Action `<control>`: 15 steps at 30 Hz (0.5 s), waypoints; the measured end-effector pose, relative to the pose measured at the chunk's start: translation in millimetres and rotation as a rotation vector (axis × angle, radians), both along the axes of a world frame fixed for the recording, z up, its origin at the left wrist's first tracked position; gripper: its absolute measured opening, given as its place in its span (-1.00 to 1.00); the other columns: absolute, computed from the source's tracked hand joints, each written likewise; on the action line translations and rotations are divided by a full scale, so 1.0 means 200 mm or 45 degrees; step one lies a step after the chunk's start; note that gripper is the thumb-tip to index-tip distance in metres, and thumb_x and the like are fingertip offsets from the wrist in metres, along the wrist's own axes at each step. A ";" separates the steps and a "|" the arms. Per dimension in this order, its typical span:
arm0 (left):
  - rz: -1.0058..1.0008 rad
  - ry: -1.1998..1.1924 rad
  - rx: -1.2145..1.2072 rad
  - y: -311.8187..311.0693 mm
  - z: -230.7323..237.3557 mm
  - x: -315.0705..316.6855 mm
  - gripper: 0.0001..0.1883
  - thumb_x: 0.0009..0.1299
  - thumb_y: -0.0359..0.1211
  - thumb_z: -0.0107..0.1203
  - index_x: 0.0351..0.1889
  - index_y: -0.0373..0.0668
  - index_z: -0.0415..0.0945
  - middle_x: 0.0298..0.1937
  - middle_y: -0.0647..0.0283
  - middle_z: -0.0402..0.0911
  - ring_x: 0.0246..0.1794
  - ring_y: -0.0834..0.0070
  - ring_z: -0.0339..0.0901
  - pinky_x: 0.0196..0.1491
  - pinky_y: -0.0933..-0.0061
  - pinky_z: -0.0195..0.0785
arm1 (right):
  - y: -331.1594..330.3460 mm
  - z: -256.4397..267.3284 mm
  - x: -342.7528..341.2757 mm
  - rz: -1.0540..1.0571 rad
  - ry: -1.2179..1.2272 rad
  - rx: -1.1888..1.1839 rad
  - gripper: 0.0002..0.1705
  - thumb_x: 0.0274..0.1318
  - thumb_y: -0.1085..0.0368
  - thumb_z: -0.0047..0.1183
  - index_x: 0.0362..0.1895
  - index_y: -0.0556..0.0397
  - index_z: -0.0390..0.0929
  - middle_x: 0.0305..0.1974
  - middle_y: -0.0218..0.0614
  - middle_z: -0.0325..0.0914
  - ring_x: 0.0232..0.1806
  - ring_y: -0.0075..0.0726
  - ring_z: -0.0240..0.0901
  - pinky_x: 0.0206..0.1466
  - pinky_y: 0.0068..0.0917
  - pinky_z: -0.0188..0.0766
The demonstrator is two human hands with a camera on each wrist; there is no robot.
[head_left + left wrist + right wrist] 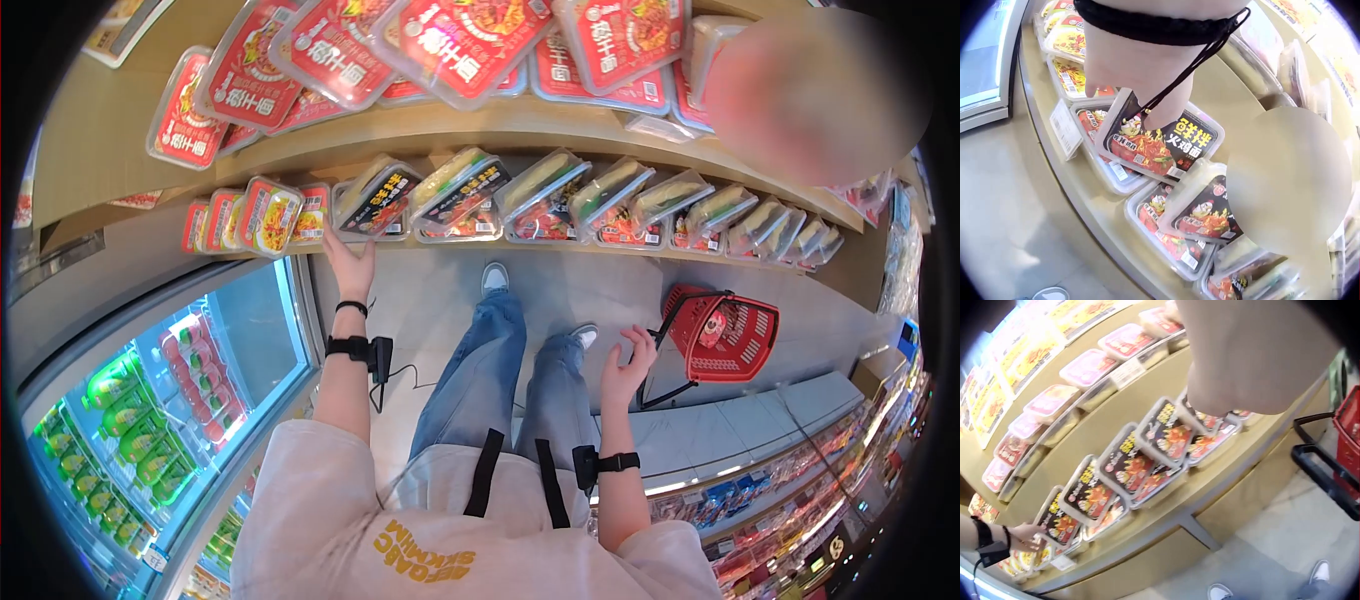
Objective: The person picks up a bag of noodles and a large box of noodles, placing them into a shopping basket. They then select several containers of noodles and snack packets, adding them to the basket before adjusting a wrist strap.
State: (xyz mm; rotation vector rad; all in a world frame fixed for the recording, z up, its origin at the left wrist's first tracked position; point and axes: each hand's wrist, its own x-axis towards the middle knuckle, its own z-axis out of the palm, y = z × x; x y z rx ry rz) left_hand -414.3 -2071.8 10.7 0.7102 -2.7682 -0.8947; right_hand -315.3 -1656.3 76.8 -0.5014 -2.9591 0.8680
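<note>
At the shelf's left part, my left hand is at a corner of a black-labelled noodle box. In the left wrist view the thumb lies over the lid, with other fingers past the left edge, pinching that corner. This box leans tilted on another black-labelled box. To its left stand yellow-and-red noodle boxes. My right hand hangs by my side, fingers loosely curled and holding nothing. Near it is a red shopping basket with black handles, also partly visible in the right wrist view.
More black-labelled boxes line the curved lower shelf in leaning pairs. Red-lidded boxes fill the tier above. A price tag stands on the shelf's front edge. At left is a lit cooler of bottles; packed shelves stand at right.
</note>
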 end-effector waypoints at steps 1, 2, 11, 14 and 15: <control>0.022 -0.045 -0.011 0.01 0.02 0.05 -0.12 0.02 -0.46 0.13 0.27 -0.19 -0.19 0.18 -0.12 0.02 0.19 -0.01 0.02 0.23 0.20 -0.11 | 0.05 0.01 0.02 -0.046 0.011 0.014 -0.58 -0.23 0.49 -0.02 -0.13 0.10 0.35 -0.05 -0.13 0.28 0.00 -0.05 0.20 0.04 -0.27 0.15; 0.014 -0.090 -0.004 0.02 0.02 0.11 -0.13 0.02 -0.48 0.12 0.27 -0.19 -0.18 0.18 -0.12 0.00 0.20 -0.03 -0.01 0.24 0.19 -0.13 | 0.10 0.02 0.06 -0.181 0.036 0.099 -0.55 -0.26 0.47 0.02 -0.12 0.10 0.33 -0.01 -0.09 0.23 0.04 0.00 0.14 0.08 -0.22 0.09; -0.602 -1.359 0.517 0.27 0.16 0.84 -0.50 0.15 -0.28 0.10 0.06 -0.13 0.25 -0.26 0.10 0.48 -0.31 0.30 0.48 -0.19 0.35 0.35 | 0.48 -0.38 0.58 -0.389 -0.692 -0.269 -0.24 -0.26 0.25 0.15 0.10 0.07 0.10 -0.05 0.00 0.30 0.05 0.06 0.20 0.05 -0.13 0.19; -0.986 -1.690 0.301 0.64 0.35 0.86 -0.57 0.21 -0.24 0.05 0.03 -0.14 0.28 -0.23 0.14 0.51 -0.22 0.39 0.46 -0.14 0.40 0.32 | 0.54 -0.39 0.61 -0.399 -0.766 -0.276 -0.38 -0.17 0.24 0.07 0.06 0.00 0.17 -0.05 -0.10 0.33 0.04 -0.01 0.23 0.03 -0.09 0.20; -1.029 -1.695 0.240 0.75 0.39 0.84 -0.59 0.22 -0.24 0.03 0.02 -0.15 0.30 -0.20 0.12 0.51 -0.19 0.37 0.47 -0.12 0.39 0.31 | 0.56 -0.39 0.61 -0.386 -0.784 -0.228 -0.46 -0.13 0.24 0.02 0.03 -0.05 0.22 -0.05 -0.16 0.34 0.03 -0.05 0.25 0.03 -0.08 0.20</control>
